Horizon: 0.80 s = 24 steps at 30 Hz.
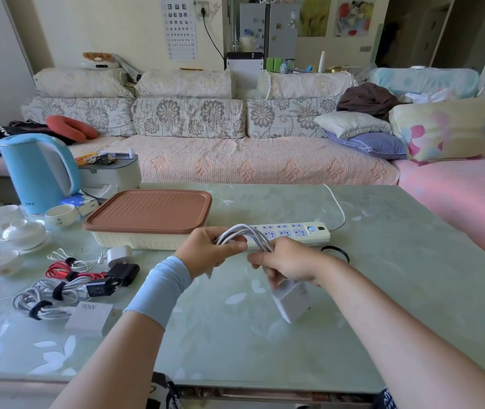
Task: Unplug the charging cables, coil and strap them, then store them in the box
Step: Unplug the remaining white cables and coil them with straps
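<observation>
Head view: left hand and right hand grip the white cable coil over open tabletop.

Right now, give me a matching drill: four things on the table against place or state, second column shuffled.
Things:
1. white cable
2. box
3. black strap
4. kettle

Place or state:
A. shut under its brown lid
B. lying loose in front of the power strip
C. looped between left grip and right grip
D. far left, behind the cups

Pairs: 1-C, 2-A, 3-B, 4-D
</observation>
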Motion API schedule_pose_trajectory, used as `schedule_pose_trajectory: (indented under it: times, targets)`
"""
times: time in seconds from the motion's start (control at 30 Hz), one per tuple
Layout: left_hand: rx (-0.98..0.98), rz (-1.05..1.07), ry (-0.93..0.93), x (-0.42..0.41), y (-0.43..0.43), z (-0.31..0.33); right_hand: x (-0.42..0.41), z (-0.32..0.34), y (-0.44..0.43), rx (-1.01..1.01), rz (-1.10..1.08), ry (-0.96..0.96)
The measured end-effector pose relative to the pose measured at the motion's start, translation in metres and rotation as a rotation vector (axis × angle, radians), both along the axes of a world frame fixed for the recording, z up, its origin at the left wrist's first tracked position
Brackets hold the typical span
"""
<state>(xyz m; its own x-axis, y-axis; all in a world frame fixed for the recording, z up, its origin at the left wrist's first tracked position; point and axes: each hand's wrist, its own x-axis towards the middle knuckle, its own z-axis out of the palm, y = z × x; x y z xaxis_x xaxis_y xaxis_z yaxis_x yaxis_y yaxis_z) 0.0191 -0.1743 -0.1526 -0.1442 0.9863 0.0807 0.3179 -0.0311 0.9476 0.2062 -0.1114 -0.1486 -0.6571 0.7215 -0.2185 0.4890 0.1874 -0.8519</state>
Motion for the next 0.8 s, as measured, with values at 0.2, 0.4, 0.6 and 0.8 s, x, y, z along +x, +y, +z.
schedule_pose_trajectory:
  times: [0.2,0.4,0.6,0.8]
  targets:
    - [-0.07,-0.088,-0.249,0.031,0.011,-0.015,-0.014,-0.006,-0.001,0.114,-0.083,0.035]
    - [-0.044,-0.038,-0.46,0.051,0.028,-0.021,-0.017,-0.006,-0.003,0.093,0.001,0.133]
    - [-0.038,0.072,-0.494,0.049,0.031,-0.018,-0.002,-0.002,0.01,-0.107,0.039,0.245]
    - [-0.059,-0.013,-0.594,0.059,0.032,-0.014,0.01,0.001,0.021,-0.403,-0.077,0.364]
